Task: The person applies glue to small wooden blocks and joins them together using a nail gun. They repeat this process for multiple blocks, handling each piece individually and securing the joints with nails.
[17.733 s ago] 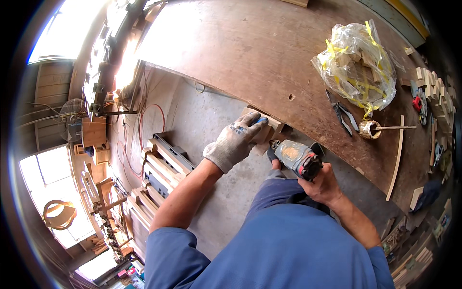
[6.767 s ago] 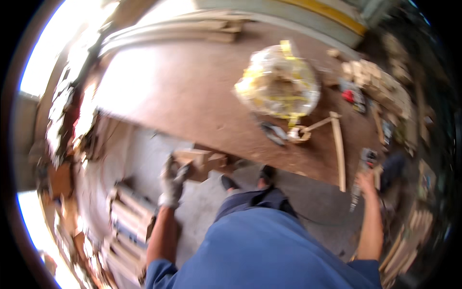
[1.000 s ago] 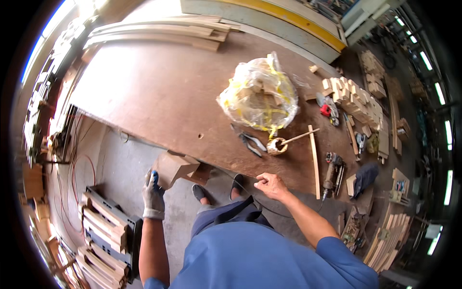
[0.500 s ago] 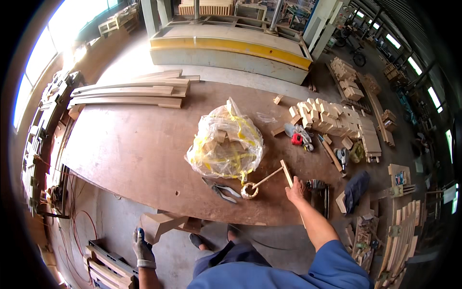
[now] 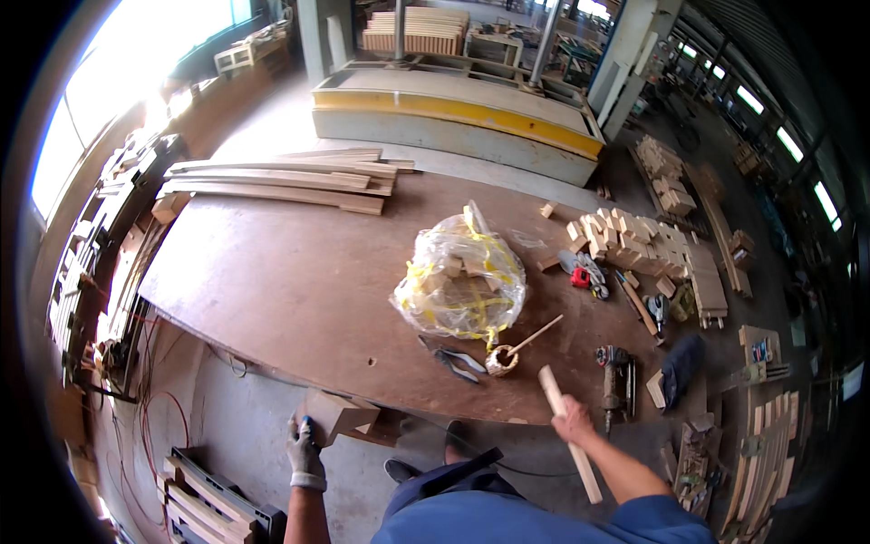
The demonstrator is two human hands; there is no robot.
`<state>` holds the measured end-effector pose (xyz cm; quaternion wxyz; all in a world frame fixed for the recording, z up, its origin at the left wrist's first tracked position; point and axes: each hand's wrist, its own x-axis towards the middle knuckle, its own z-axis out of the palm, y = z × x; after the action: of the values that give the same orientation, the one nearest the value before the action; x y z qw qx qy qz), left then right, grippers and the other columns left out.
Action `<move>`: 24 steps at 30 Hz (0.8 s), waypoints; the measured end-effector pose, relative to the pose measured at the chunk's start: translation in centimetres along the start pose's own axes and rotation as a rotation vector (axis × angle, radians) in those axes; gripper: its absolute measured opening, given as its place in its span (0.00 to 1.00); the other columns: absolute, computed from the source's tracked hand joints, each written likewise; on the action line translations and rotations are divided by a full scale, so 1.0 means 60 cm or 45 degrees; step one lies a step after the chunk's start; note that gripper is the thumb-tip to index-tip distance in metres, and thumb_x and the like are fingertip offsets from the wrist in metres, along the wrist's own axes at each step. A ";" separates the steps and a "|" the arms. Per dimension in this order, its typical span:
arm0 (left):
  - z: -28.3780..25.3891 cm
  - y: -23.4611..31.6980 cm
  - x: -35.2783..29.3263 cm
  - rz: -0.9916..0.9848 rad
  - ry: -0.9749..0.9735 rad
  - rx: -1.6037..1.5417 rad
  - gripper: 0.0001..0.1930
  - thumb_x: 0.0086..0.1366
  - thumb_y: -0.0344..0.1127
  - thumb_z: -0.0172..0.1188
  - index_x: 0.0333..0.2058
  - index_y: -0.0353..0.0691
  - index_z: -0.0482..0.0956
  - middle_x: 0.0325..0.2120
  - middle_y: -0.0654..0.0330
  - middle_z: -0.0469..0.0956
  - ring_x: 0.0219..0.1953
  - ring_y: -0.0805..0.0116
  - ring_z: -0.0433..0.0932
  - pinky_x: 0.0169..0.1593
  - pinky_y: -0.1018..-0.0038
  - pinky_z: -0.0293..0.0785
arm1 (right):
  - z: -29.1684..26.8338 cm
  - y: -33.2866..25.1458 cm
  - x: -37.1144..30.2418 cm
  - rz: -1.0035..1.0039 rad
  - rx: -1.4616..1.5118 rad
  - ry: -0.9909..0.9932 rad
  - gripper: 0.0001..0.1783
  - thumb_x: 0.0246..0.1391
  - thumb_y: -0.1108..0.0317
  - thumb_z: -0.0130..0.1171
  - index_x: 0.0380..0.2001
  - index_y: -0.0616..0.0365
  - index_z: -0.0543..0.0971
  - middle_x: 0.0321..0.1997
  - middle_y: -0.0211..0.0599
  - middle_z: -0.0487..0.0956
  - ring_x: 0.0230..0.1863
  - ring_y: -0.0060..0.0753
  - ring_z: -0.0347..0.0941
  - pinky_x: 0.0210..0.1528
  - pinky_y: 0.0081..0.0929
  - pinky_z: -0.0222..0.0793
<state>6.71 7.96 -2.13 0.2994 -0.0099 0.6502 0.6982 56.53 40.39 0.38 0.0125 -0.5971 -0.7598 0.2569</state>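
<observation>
My left hand [image 5: 306, 453], in a grey glove, grips an angular wooden piece [image 5: 328, 417] at the near edge of the workbench [image 5: 272, 272]. My bare right hand [image 5: 573, 422] is closed around a pale wooden strip [image 5: 551, 387], held aslant across the bench's front edge. A small round pot [image 5: 501, 373] with crusted sides stands near the strip, a thin stick [image 5: 536, 335] leaning out of it. Left of the pot lie pincers [image 5: 450, 364]. Behind them sits a clear plastic bag [image 5: 458, 290] with yellow tape and wooden pieces inside.
Long boards [image 5: 281, 186] lie at the bench's far left. On the right are stacked wood blocks [image 5: 634, 240], a red-and-grey power tool [image 5: 583, 276], a hammer [image 5: 642, 308], a drill [image 5: 616, 381] and a dark cloth [image 5: 680, 367]. Slatted wood [image 5: 213, 508] stands on the floor, lower left.
My right hand has drawn the wooden strip back from the pot toward me. My left hand and the wooden piece have shifted right in view, partly because the whole view has moved.
</observation>
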 end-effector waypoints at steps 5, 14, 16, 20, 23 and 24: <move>0.032 -0.008 -0.001 0.057 0.015 0.041 0.25 0.75 0.41 0.60 0.67 0.40 0.70 0.53 0.63 0.77 0.52 0.70 0.78 0.53 0.69 0.79 | 0.011 -0.156 -0.107 -0.310 0.240 -0.475 0.33 0.49 0.61 0.68 0.61 0.52 0.78 0.48 0.53 0.85 0.49 0.51 0.84 0.55 0.40 0.78; 0.069 0.026 -0.020 0.169 0.110 0.342 0.30 0.74 0.45 0.61 0.67 0.31 0.70 0.58 0.53 0.78 0.58 0.65 0.76 0.62 0.69 0.72 | 0.030 -0.430 -0.055 -0.518 0.832 -0.894 0.26 0.68 0.62 0.55 0.66 0.61 0.73 0.40 0.40 0.83 0.37 0.25 0.80 0.45 0.30 0.77; 0.088 0.047 -0.026 0.121 0.157 0.449 0.32 0.75 0.47 0.61 0.67 0.29 0.69 0.61 0.49 0.78 0.61 0.62 0.76 0.65 0.68 0.70 | 0.022 -0.477 -0.039 -0.601 0.656 -0.795 0.25 0.72 0.60 0.49 0.67 0.58 0.74 0.32 0.35 0.83 0.34 0.26 0.80 0.42 0.28 0.76; 0.085 0.031 -0.030 0.199 0.353 0.314 0.29 0.74 0.50 0.61 0.65 0.37 0.74 0.55 0.45 0.83 0.57 0.56 0.82 0.62 0.65 0.75 | 0.056 -0.569 0.017 -0.846 0.584 -0.959 0.27 0.71 0.62 0.50 0.70 0.56 0.71 0.40 0.39 0.83 0.34 0.29 0.80 0.44 0.31 0.76; 0.086 0.013 -0.024 0.154 0.449 0.301 0.24 0.76 0.48 0.58 0.59 0.34 0.79 0.52 0.54 0.84 0.54 0.67 0.79 0.60 0.70 0.73 | 0.087 -0.623 0.031 -0.888 0.536 -1.058 0.28 0.70 0.63 0.50 0.72 0.54 0.69 0.45 0.41 0.83 0.36 0.28 0.80 0.45 0.31 0.77; 0.099 0.038 -0.033 0.085 0.450 0.319 0.23 0.76 0.47 0.58 0.58 0.34 0.80 0.51 0.55 0.84 0.52 0.68 0.79 0.59 0.70 0.73 | 0.097 -0.630 0.035 -0.864 0.524 -1.085 0.29 0.70 0.64 0.50 0.72 0.54 0.69 0.47 0.41 0.82 0.37 0.28 0.80 0.45 0.32 0.77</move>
<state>9.58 12.67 1.62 0.1565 -0.0733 0.7742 0.6089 19.99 34.25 10.05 -0.0968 -0.1495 -0.7810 0.5986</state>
